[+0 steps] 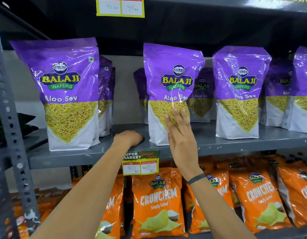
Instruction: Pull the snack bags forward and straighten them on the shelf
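Observation:
Purple Balaji Aloo Sev bags stand upright along the front of a grey metal shelf. The middle bag leans slightly left. My right hand lies flat against its lower front, fingers straight and together, gripping nothing. My left hand rests curled on the shelf just left of that bag's base; whether its fingers touch the bag is hidden. A left bag and a right bag stand at the front edge. More purple bags sit further back behind them.
A price tag hangs from the shelf lip below my left hand. Orange Crunchem chip bags fill the shelf underneath. A perforated grey upright frames the left side. Another price tag hangs from the shelf above.

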